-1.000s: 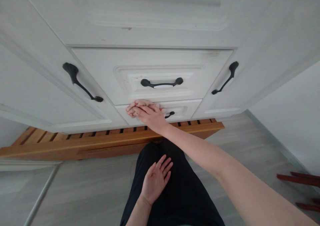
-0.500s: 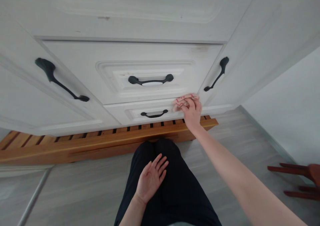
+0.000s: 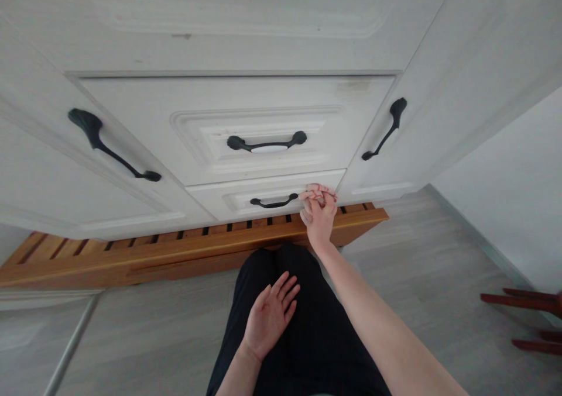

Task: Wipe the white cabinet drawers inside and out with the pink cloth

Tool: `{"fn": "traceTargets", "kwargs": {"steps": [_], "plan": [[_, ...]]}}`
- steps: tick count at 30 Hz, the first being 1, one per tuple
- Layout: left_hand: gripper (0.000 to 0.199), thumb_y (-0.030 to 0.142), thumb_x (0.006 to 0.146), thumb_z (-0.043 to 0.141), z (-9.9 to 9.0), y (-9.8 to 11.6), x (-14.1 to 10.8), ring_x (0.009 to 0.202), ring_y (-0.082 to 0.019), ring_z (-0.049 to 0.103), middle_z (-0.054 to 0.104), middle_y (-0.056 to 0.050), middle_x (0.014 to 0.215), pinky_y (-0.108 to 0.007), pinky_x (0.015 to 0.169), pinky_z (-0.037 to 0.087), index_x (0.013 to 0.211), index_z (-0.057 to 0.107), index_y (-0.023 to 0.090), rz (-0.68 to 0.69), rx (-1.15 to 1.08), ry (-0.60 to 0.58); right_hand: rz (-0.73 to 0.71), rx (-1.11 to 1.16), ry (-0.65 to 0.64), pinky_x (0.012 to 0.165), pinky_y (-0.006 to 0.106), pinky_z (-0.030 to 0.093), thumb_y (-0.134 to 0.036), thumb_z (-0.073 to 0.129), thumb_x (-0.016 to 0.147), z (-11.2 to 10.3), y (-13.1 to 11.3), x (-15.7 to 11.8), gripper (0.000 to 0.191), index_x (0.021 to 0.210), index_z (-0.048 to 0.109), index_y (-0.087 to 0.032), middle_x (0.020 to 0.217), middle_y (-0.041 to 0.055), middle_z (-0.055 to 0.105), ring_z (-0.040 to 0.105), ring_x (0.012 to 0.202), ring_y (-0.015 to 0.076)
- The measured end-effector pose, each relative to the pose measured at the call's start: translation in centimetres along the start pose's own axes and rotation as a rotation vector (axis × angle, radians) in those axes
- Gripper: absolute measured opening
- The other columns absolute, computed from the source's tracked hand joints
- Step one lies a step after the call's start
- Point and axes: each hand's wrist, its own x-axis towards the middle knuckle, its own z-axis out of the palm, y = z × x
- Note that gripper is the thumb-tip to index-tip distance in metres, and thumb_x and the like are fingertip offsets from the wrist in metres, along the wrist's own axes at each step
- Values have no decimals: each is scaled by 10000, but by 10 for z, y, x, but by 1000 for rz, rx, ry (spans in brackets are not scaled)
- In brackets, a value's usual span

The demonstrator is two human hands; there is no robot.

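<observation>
Dim, diffuse grey light; soft faint shadows; wide-angle stretching toward edges; slight softness.

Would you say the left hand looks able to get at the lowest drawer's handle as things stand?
Probably yes: the left hand is open and holds nothing, and nothing covers the middle of the handle. The right hand, with the cloth, crowds only its right end.
</observation>
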Motion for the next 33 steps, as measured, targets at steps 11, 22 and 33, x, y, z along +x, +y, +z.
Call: {"fn": "traceTargets", "kwargs": {"steps": [11, 22, 33], "plan": [[491, 399, 1026, 352, 4, 2, -1, 1406, -237, 464, 460, -99, 1573, -348, 1071, 401, 1459, 505, 226, 23, -36, 35, 93, -28, 24, 1002, 515, 459, -111, 476, 872, 0, -57, 11, 451, 1271, 660, -209, 1368, 210, 449, 471, 1244, 344], [412, 374, 1018, 378, 6, 0, 0, 1175, -177, 624, 705, -44, 1281, -331, 1040, 414, 1291, 641, 212, 10, -132, -1, -204, -53, -300, 940, 522, 482, -248, 458, 998, 13, -160, 9, 285, 1180, 675, -287, 1418, 109, 529, 504, 1209, 309], [394, 360, 1019, 386, 4, -2, -3, 1159, -186, 630, 722, -55, 1243, -343, 1045, 412, 1230, 670, 185, 30, -124, 8, -436, 38, -488, 987, 466, 487, -175, 344, 1024, 57, -154, -34, 404, 1339, 597, -200, 1542, 103, 455, 467, 1327, 280]]}}
